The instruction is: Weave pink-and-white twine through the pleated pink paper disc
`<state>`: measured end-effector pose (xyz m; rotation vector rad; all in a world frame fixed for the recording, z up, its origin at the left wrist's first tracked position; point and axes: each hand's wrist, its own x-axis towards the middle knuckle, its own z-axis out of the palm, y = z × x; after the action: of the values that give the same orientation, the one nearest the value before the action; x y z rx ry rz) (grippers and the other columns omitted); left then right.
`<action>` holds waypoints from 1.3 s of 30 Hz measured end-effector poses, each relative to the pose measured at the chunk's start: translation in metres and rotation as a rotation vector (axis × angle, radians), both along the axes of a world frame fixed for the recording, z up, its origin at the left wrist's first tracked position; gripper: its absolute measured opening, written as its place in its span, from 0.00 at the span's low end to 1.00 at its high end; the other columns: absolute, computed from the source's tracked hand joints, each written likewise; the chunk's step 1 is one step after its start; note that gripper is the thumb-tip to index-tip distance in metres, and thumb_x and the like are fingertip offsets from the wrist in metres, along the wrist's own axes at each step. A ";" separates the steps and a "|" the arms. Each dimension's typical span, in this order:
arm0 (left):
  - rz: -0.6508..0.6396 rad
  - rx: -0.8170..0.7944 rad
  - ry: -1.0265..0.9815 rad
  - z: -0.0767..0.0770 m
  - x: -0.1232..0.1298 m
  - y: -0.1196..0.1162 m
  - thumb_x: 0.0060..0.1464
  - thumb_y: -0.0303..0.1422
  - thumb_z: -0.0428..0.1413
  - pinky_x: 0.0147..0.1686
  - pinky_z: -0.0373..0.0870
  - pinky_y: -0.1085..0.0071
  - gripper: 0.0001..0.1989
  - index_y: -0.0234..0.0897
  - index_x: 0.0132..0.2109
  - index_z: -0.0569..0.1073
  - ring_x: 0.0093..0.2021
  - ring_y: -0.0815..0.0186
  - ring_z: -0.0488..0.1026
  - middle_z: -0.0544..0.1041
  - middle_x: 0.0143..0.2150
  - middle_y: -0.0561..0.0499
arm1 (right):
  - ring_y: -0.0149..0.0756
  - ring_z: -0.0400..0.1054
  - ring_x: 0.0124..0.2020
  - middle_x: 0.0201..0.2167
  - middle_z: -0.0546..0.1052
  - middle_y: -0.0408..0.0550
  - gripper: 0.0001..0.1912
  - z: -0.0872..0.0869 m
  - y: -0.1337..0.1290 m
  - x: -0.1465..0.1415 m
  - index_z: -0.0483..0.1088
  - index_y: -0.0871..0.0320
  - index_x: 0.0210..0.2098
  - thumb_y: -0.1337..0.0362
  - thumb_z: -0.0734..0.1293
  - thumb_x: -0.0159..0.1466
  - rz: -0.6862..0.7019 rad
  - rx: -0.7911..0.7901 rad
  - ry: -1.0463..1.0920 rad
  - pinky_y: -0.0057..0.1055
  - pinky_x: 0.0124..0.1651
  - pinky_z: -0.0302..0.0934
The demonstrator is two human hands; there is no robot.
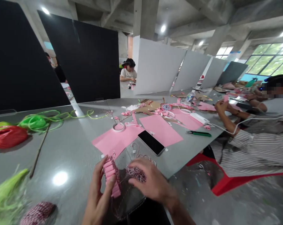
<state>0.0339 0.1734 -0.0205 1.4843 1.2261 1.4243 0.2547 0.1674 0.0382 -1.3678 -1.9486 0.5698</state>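
Note:
Near the table's front edge my left hand (100,184) grips a strip of folded pink pieces (110,170) edged with red-and-white cord. Just to its right, my right hand (150,182) has its fingers wrapped round a bundle of red-and-white cord (136,173). Thin strands of cord run between the two hands and hang below them. More loose cord (143,156) lies on the table behind my right hand. Beyond it are a black phone (151,142), pink paper sheets (160,129) and a roll of white tape (118,126).
Red (8,136) and green (34,122) string bundles, a thin stick (39,151) and a cord ball (38,213) lie left. Green-handled snips (199,133) and a white power strip (199,118) lie right. A person (260,140) sits right on a red stool (222,184); dividers (157,65) stand behind.

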 end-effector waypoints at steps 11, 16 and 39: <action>0.064 -0.098 -0.014 0.027 0.011 -0.007 0.71 0.50 0.55 0.74 0.57 0.46 0.28 0.52 0.72 0.66 0.70 0.47 0.68 0.70 0.73 0.46 | 0.48 0.78 0.51 0.47 0.84 0.56 0.11 -0.010 0.024 0.029 0.80 0.57 0.47 0.75 0.69 0.68 -0.277 -0.008 -0.086 0.43 0.59 0.68; 0.071 -0.083 -0.040 0.027 0.013 -0.007 0.71 0.49 0.55 0.74 0.55 0.46 0.27 0.51 0.72 0.66 0.72 0.47 0.66 0.69 0.73 0.46 | 0.39 0.79 0.50 0.46 0.86 0.45 0.14 -0.001 0.009 -0.014 0.81 0.53 0.46 0.70 0.79 0.62 0.204 -0.031 0.090 0.33 0.58 0.68; 0.062 -0.106 -0.047 0.032 0.015 -0.008 0.72 0.49 0.54 0.76 0.51 0.43 0.27 0.52 0.72 0.65 0.74 0.47 0.62 0.68 0.74 0.47 | 0.50 0.78 0.50 0.47 0.84 0.60 0.12 -0.009 0.029 0.037 0.81 0.60 0.47 0.74 0.67 0.69 -0.370 -0.015 -0.083 0.46 0.58 0.69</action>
<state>0.0493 0.1649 0.0118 1.3452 1.3084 1.4045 0.2918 0.1968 0.0292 -1.7326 -1.6943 0.3553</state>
